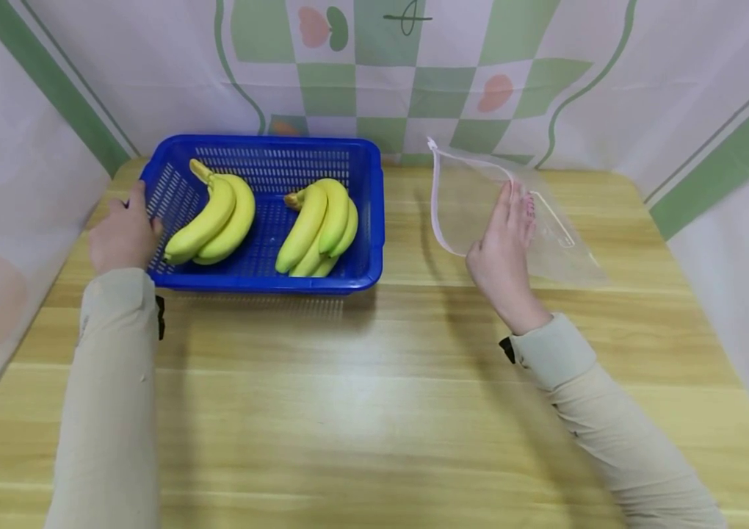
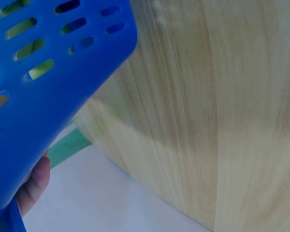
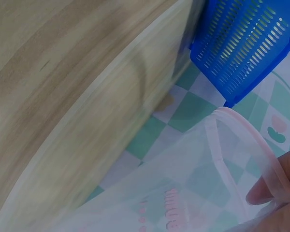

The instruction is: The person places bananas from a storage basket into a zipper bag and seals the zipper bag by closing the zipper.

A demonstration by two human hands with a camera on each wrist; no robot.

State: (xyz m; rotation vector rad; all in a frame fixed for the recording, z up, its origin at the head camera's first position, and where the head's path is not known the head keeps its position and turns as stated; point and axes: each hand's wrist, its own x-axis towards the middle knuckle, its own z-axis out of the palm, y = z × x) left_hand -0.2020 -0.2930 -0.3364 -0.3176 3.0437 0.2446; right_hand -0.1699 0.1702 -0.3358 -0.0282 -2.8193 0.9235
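My left hand (image 1: 125, 234) grips the left rim of a blue plastic basket (image 1: 262, 283) with slotted walls. In the left wrist view its fingers (image 2: 35, 186) show beneath the basket's rim (image 2: 77, 104). Two bunches of yellow bananas lie inside: the left bunch (image 1: 217, 220) by my hand, the right bunch (image 1: 320, 228) near the far end. Off to the right, my right hand (image 1: 503, 253) pinches a clear zip bag (image 1: 562, 253) near its pink-white zip edge. The right wrist view has a fingertip (image 3: 261, 191) at the bag's mouth, which gapes toward the basket.
Both things are toward the back of a light wooden table (image 1: 321, 411). A patterned cloth (image 1: 384, 88) with green checks hangs right behind it, and pale cloth panels flank both sides. The basket and bag stand apart, with bare wood between them.
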